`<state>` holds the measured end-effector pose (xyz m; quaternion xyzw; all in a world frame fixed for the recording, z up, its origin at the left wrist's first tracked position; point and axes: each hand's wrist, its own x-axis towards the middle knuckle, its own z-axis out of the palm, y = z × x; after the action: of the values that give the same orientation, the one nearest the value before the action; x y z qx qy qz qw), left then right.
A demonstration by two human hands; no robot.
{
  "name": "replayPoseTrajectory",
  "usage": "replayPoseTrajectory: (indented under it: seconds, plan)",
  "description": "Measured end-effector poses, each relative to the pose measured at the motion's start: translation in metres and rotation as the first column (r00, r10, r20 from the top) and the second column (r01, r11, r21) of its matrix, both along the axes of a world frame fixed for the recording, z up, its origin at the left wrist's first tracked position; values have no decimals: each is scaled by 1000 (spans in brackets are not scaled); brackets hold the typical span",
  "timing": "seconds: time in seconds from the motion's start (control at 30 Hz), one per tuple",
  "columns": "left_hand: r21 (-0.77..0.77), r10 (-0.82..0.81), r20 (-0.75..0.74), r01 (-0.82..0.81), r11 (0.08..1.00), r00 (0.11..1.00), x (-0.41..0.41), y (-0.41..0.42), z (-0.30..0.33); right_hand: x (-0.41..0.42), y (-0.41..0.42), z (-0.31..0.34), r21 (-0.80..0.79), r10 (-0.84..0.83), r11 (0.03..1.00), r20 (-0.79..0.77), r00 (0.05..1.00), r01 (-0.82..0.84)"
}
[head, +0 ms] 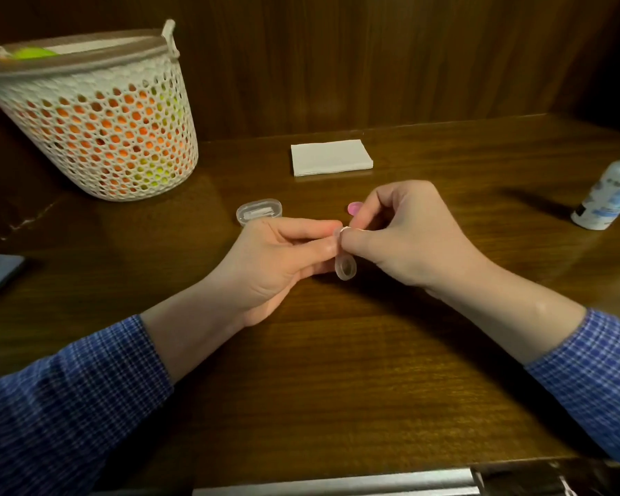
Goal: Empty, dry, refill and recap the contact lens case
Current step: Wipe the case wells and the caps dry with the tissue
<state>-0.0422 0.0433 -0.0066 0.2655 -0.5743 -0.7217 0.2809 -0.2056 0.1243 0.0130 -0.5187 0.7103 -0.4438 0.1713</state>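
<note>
The contact lens case [345, 267] is a small piece of clear, faintly frosted plastic, held just above the middle of the dark wooden table [337, 370]. One round well hangs at the lower end, open and uncapped, its mouth turned toward the camera; the upper end is hidden between the two hands. The left hand [280, 259] grips the case from the left, its fingers [312, 229] curled around the upper part with the thumb pressed along the side. The right hand [405, 234] meets it from the right, thumb and forefinger pinched on the top of the case, where a pale rim shows between the fingertips; whether that rim is a cap or the second well cannot be told.

A pink cap [354, 208] lies on the table just behind the right hand's knuckles, partly hidden by them. Left of it, behind the left hand, sits a small clear box [259, 211] with something white inside. Farther back lies a folded white tissue [331, 157]. A white bottle [610, 195] stands tilted at the right edge, well apart from the hands. At the far left a white perforated basket [97, 116] holds orange and yellow-green things. Blue checked sleeves [68, 399] cover both forearms.
</note>
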Motion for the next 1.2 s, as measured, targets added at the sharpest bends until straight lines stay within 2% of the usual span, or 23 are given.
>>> replayPoseTrajectory:
  seconds: [0.07,0.13,0.17,0.23,0.27,0.3,0.4,0.47,0.53,0.7,0.93,1.1,1.2]
  plan:
    - [18,-22,-20,23,1000,1000,0,-2,2,-3,0,1,-32,11,999,0,1000,-11]
    - [31,-50,-45,52,998,998,1,-4,3,-13,1,7,-33,133,991,190,973,-129]
    - [40,-54,-58,56,998,997,1,-5,4,-20,3,10,-33,210,977,345,915,-212]
    - [76,-18,-71,23,997,997,3,-7,6,-29,5,15,-32,275,945,618,736,-326]
    - [95,7,-76,0,996,997,3,-8,6,-32,5,16,-20,272,937,669,692,-348]
    - [106,24,-82,-15,994,996,3,-9,7,-34,5,16,-5,278,928,673,686,-372]
    - [83,28,-99,-20,996,995,4,-10,7,-30,7,13,15,344,913,508,790,-407]
    - [65,36,-102,-29,997,994,4,-9,7,-25,6,9,5,313,940,376,872,-340]
    - [38,57,-90,-53,998,994,4,-8,7,-21,4,5,3,286,953,304,908,-302]
    - [-82,85,-44,-88,993,995,4,-7,6,-14,4,2,60,261,960,178,949,-275]
    - [-128,67,-27,-69,989,997,4,-8,7,-8,6,0,2,255,967,51,966,-256]
    - [-61,-81,44,84,995,996,3,-6,10,-10,7,4,-95,198,976,3,980,-197]
    - [-71,-161,94,168,983,983,4,-6,10,-12,9,5,-103,222,969,-38,974,-225]
